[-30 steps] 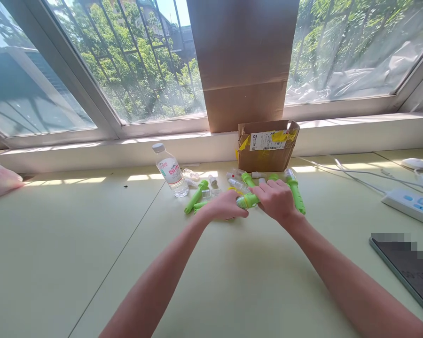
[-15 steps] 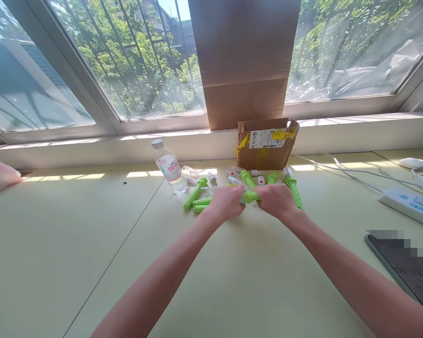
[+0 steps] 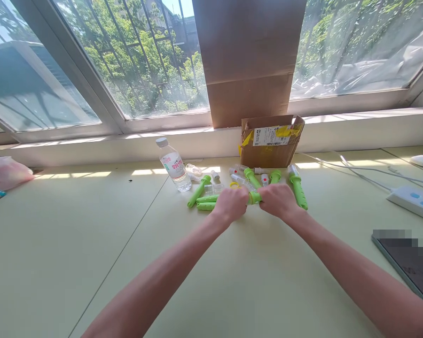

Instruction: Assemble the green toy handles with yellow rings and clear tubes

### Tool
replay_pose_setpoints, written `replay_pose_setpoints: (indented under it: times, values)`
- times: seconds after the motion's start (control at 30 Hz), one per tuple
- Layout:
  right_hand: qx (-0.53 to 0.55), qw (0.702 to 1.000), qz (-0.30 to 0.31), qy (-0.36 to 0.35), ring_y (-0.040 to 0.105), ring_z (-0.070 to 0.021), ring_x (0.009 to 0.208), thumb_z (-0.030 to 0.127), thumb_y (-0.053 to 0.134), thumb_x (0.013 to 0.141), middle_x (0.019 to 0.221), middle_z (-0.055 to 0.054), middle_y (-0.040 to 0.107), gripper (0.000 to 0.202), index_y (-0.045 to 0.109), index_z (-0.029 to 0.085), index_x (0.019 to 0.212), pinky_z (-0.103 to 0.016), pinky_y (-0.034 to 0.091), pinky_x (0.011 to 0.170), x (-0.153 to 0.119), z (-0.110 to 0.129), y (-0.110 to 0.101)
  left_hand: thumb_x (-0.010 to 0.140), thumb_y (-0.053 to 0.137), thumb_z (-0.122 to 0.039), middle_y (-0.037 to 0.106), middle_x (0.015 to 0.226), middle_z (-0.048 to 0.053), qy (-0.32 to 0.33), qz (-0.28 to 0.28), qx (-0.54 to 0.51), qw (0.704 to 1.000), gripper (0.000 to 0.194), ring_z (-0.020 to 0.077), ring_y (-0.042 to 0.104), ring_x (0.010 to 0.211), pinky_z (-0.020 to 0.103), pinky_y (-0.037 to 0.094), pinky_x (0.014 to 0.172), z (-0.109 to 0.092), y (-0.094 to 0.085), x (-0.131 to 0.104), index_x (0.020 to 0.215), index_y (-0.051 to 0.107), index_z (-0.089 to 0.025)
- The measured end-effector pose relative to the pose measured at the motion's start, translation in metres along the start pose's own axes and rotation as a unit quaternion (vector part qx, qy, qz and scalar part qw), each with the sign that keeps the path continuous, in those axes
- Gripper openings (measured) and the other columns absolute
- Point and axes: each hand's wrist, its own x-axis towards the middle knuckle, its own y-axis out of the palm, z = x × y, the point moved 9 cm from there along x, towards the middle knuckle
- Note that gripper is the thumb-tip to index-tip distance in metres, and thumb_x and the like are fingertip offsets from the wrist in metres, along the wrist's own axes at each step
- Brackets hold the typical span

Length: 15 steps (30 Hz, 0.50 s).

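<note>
Between my two closed hands runs a green plastic handle (image 3: 255, 197) with a yellow ring at its left end. My left hand (image 3: 233, 204) is wrapped round that left end, whose tip my fingers hide. Gripping the right part of the same handle, my right hand (image 3: 277, 199) covers most of it. Left of my hands lie more green handles, one of them slanted (image 3: 199, 191), near short clear plastic tubes (image 3: 213, 188). Behind my hands are another green handle (image 3: 253, 178), a yellow ring (image 3: 234, 184) and a small white piece with a red dot (image 3: 264, 179).
An open cardboard box (image 3: 268, 150) stands behind the parts, by the window sill. A water bottle (image 3: 175, 166) is upright at left. Right of my hands lie a clear-topped green handle (image 3: 298, 190), a power strip (image 3: 412, 202) with cables, and a phone (image 3: 405, 265).
The camera view has shifted slightly, so everything sits a little further right. Both hands keep their hold on the green handle, and the yellow ring behind them shows more clearly.
</note>
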Motion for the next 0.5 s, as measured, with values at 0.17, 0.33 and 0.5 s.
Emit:
replay_pose_setpoints:
  times: [0.17,0.33,0.5]
  values:
    - [0.006,1.000,0.018,-0.008,0.050,-0.0149,0.050,0.016,0.053,0.068,0.060,-0.007,0.063,0.010,0.061,0.016,0.062,-0.027,0.022,0.050,0.000,0.002,0.000,0.075,0.044,-0.007,0.063,0.077,0.013,0.003,-0.014,0.025,1.000,0.022,0.0283,0.064,0.076,0.033,0.043,0.062,0.000,-0.008,-0.004,0.093,0.055,-0.012]
    - [-0.018,0.985,-0.164,-0.051,0.045,-0.0156,0.057,0.018,0.042,0.085,0.060,-0.006,0.059,0.027,0.060,0.016,0.065,-0.030,0.018,0.055,-0.007,-0.002,-0.037,0.071,0.060,-0.041,0.061,0.067,0.003,0.020,0.099,-0.216,0.971,0.024,0.0186,0.060,0.063,0.028,0.043,0.056,-0.001,-0.026,-0.009,0.075,0.053,-0.018]
    - [-0.047,0.956,-0.258,-0.130,0.037,-0.0144,0.054,0.024,0.037,0.092,0.054,-0.003,0.053,0.038,0.056,0.018,0.059,-0.032,0.015,0.056,-0.014,0.005,-0.058,0.068,0.059,-0.034,0.044,0.047,-0.005,0.009,0.261,-0.412,0.873,0.030,0.0076,0.040,0.041,0.023,0.036,0.046,-0.015,-0.008,-0.023,0.057,0.036,-0.019]
